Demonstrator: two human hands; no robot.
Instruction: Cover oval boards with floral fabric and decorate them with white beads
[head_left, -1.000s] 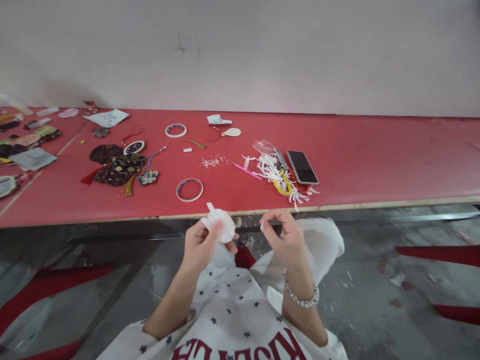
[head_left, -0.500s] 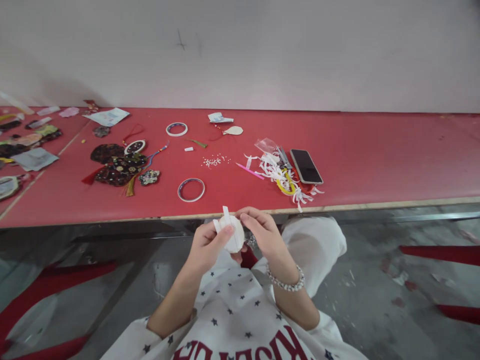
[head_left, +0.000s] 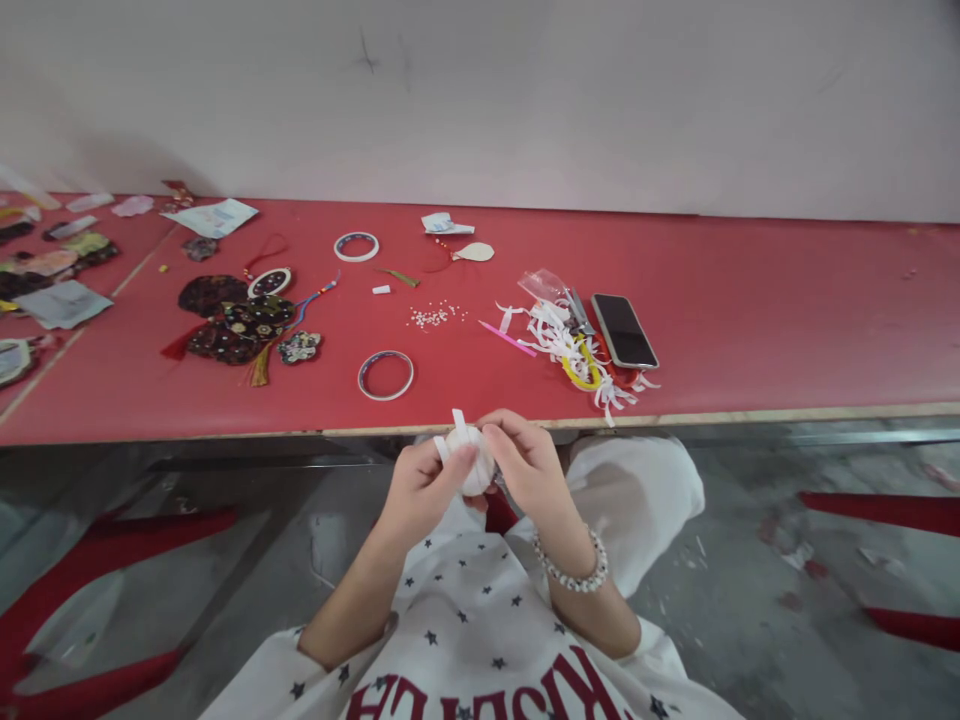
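Over my lap, just below the table's front edge, my left hand (head_left: 425, 487) grips a small white round disc (head_left: 478, 478), its thumb lying across the face. White tape strips (head_left: 458, 418) stick up past the disc's upper left edge. My right hand (head_left: 527, 462), with a beaded bracelet (head_left: 576, 572) at the wrist, pinches the disc's right rim between thumb and fingers. Parts of the disc are hidden by both hands. A roll of white tape (head_left: 385, 398) lies on the table nearest to my left hand.
The red table (head_left: 765, 330) carries tiny white beads (head_left: 433, 316), a second tape roll (head_left: 356, 236) and a pink pen (head_left: 508, 339). To the right lie cut strips (head_left: 546, 328), scissors with a yellow handle (head_left: 583, 380) and a phone (head_left: 624, 331). Dark patterned fabric pieces (head_left: 225, 342) lie left.
The view has shifted slightly. My right thumb and fingers have closed in on the disc's right rim, covering more of it. My left hand keeps its hold.
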